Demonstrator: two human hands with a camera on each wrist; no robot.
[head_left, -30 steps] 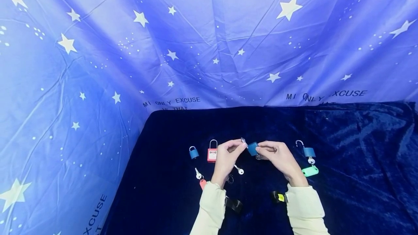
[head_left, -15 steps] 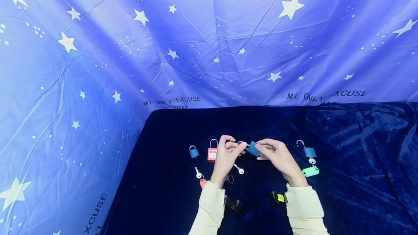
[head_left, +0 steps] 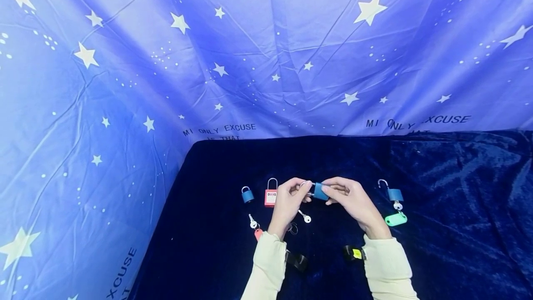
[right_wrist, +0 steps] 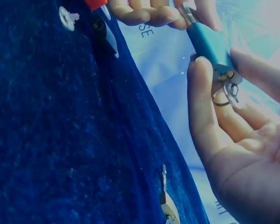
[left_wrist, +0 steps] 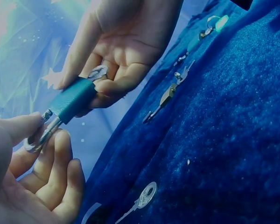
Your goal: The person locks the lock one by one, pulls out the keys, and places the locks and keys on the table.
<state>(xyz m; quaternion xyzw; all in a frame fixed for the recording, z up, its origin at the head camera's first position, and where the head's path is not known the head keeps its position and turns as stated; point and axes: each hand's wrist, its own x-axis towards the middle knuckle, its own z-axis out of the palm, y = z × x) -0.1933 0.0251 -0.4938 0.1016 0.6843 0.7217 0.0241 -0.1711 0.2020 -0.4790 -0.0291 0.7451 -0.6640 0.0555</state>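
Observation:
Between both hands, raised over the dark cloth, is a blue padlock (head_left: 321,191), lying sideways with its shackle to the left. My right hand (head_left: 351,200) grips the body between thumb and fingers. A key (right_wrist: 231,93) on a small ring sits at the keyhole end, by the right palm. With thumb and fingers my left hand (head_left: 288,200) pinches the metal shackle (left_wrist: 49,133). In the left wrist view, one shackle leg runs into the body and the other leg's end shows close to the body's top.
A small blue padlock (head_left: 247,195), a red padlock (head_left: 270,198), a key (head_left: 252,222) with a red tag (head_left: 258,234) and a loose key (head_left: 307,219) lie left. Right lies an open blue padlock (head_left: 395,194) with a green tag (head_left: 396,218). A starry curtain (head_left: 275,59) hangs behind.
The padlock has turned from a tilt to nearly level and moved slightly left. The left fingers have shifted along the shackle, and the right fingers have moved over the key end.

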